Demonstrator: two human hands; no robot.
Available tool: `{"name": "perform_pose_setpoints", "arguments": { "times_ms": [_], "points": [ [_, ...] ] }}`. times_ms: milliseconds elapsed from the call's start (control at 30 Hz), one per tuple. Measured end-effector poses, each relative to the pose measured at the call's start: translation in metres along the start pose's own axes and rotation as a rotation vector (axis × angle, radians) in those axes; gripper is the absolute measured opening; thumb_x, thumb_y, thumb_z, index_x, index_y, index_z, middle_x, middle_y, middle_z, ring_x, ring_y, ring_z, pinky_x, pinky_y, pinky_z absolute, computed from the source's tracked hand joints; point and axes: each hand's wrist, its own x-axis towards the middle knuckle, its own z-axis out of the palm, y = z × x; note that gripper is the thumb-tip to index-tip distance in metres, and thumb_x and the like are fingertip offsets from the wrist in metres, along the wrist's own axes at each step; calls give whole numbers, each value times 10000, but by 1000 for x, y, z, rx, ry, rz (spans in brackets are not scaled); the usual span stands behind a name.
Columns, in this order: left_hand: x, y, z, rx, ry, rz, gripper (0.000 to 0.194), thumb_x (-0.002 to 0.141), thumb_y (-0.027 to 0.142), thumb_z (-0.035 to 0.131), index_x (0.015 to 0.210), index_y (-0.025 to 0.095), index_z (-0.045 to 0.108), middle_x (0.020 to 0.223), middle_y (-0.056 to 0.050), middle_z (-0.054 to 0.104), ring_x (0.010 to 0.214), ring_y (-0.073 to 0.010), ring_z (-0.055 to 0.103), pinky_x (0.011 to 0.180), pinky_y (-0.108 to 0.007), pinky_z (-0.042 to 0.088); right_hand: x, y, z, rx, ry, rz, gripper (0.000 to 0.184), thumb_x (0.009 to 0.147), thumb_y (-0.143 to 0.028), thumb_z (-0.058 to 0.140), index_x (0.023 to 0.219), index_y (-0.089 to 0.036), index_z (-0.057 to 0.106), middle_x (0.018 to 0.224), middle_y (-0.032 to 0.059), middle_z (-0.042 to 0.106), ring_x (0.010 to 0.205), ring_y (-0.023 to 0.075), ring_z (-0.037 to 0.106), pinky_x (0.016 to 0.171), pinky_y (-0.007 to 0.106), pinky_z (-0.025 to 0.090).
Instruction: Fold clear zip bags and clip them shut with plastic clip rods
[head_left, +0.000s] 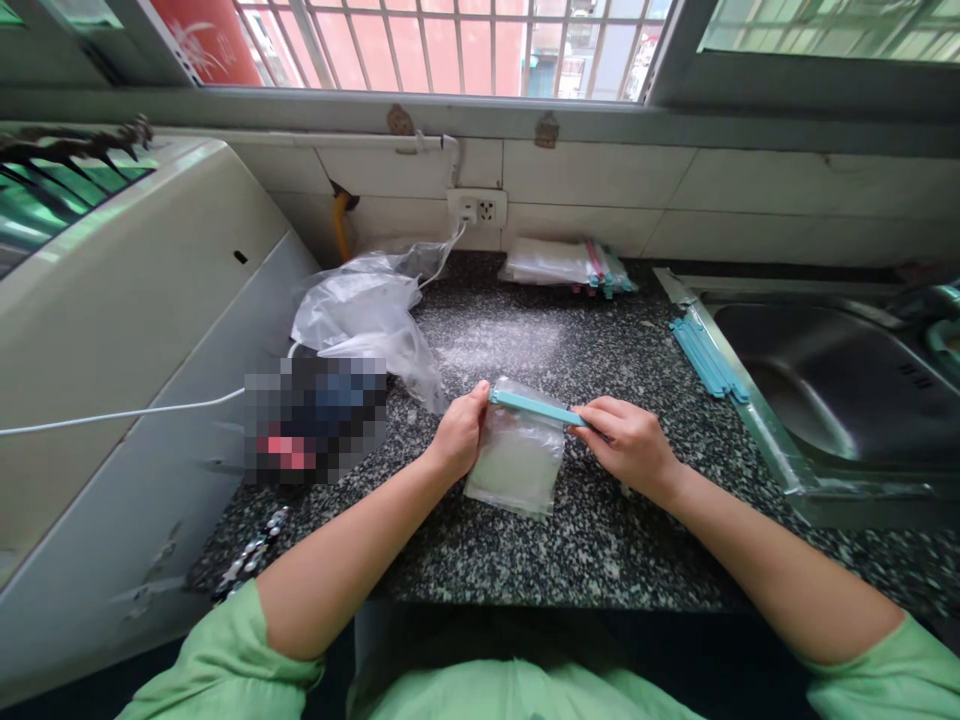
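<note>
A small clear plastic bag point(517, 465) with pale contents is held over the speckled counter. Across its upper part lies a light blue bag sealing clip point(536, 407). My left hand point(461, 430) is closed on the bag's left edge, its thumb by the clip's left end. The clip's right end sits between the thumb and fingers of my right hand point(626, 440). Whether the clip is fully fastened cannot be made out. Several more blue sealing clips point(705, 355) lie on the sink's left rim.
A crumpled clear plastic bag point(367, 305) lies at the back left, beside a blurred-out dark object point(322, 410) with a white cable. Stacked bags with clips point(555, 263) rest by the wall under a socket point(480, 210). At right is a steel sink point(840, 390).
</note>
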Motion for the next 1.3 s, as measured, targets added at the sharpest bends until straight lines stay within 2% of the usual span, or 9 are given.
{"name": "perform_pose_setpoints", "arguments": {
  "times_ms": [533, 767, 900, 1167, 1300],
  "points": [
    [4, -3, -1, -30, 61, 54, 317, 701, 413, 658, 571, 137, 572, 457, 50, 467, 477, -92, 418, 510, -218, 353, 4, -2, -4, 78, 133, -28, 119, 822, -201, 560, 895, -180, 652, 780, 54, 673, 696, 154, 635, 651, 268, 532],
    [5, -3, -2, -30, 77, 47, 314, 709, 408, 645, 557, 143, 567, 480, 37, 505, 494, -104, 441, 540, -233, 368, 5, 1, -5, 191, 176, -7, 122, 811, -174, 570, 908, -180, 644, 789, 51, 666, 701, 145, 624, 653, 261, 519],
    [6, -3, -2, -34, 97, 28, 292, 709, 408, 641, 593, 145, 586, 503, 29, 531, 537, -127, 488, 575, -247, 387, 7, 1, -7, 255, 207, 24, 94, 815, -180, 564, 872, -196, 637, 771, 40, 660, 704, 142, 619, 644, 258, 515],
    [4, 11, 8, -130, 194, 20, 233, 684, 324, 647, 545, 150, 578, 474, 38, 538, 509, -112, 493, 574, -229, 406, 5, 5, -4, 373, 264, 166, 79, 802, -231, 591, 861, -190, 626, 782, 34, 637, 635, 122, 590, 544, 229, 501],
    [2, 15, 10, -163, 209, 30, 213, 677, 303, 651, 548, 152, 576, 499, 37, 564, 528, -111, 525, 610, -227, 433, 5, 6, -2, 406, 283, 216, 106, 797, -248, 593, 877, -188, 629, 828, 49, 648, 698, 144, 620, 595, 255, 531]
  ]
}}
